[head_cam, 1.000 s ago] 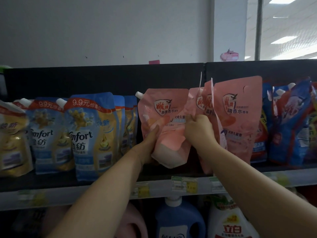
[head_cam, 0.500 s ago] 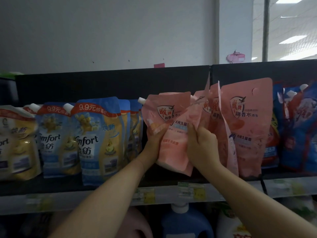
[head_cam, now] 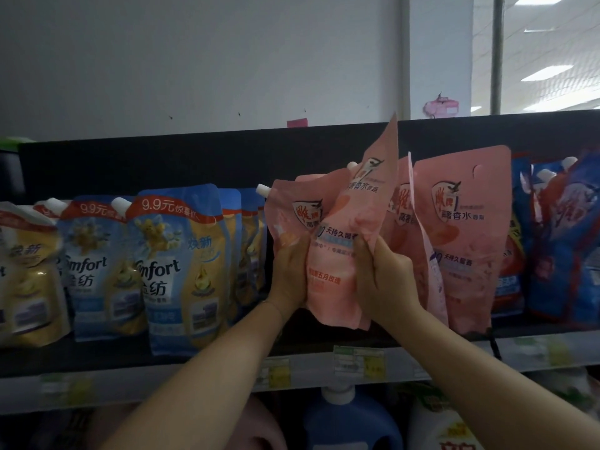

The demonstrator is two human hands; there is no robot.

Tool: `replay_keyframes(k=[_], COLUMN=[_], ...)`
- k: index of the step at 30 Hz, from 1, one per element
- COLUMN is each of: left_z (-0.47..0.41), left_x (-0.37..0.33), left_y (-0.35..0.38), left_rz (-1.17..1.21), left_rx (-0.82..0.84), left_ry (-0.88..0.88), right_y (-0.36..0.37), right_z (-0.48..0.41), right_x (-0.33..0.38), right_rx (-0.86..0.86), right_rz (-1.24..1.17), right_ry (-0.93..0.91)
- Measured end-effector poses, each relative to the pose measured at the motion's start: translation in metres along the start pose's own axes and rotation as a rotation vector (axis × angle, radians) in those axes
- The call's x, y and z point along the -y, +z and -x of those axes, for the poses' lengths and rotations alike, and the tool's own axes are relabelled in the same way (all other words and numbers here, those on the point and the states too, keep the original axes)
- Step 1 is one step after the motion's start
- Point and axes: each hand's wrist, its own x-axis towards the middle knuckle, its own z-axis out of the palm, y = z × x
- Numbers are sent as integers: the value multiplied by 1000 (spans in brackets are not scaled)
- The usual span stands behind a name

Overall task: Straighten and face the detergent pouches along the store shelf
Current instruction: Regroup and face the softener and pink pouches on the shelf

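Observation:
Several pink detergent pouches stand bunched in the middle of the dark shelf (head_cam: 207, 358). I hold one tilted pink pouch (head_cam: 350, 228) in front of the others, its top corner leaning up to the right. My left hand (head_cam: 290, 274) grips its left edge and my right hand (head_cam: 383, 280) pinches its right edge. Behind it on the left sits a crumpled pink pouch (head_cam: 292, 216) with a white spout. To the right an upright pink pouch (head_cam: 461, 228) faces forward.
Blue and yellow Comfort pouches (head_cam: 175, 267) fill the shelf's left side. Red and blue pouches (head_cam: 561, 241) crowd the right end. Price tags (head_cam: 357, 360) line the shelf lip. Large bottles (head_cam: 344, 423) stand on the shelf below.
Both hands have lifted and turned the front pink pouch, so its top corner now sticks up higher to the right. The camera has moved closer.

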Motion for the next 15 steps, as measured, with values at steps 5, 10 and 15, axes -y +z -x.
replay_keyframes(k=[5, 10, 15], left_z=[-10, -12, 1], left_x=[-2, -1, 18], left_y=[3, -1, -19], left_rz=[3, -35, -450], left_rx=[-89, -100, -48], left_ry=[90, 103, 34], right_y=[-6, -8, -3], right_z=[-11, -20, -25], right_x=[2, -1, -10], right_rx=[-24, 108, 372], right_rz=[70, 26, 180], right_ry=[-180, -9, 159])
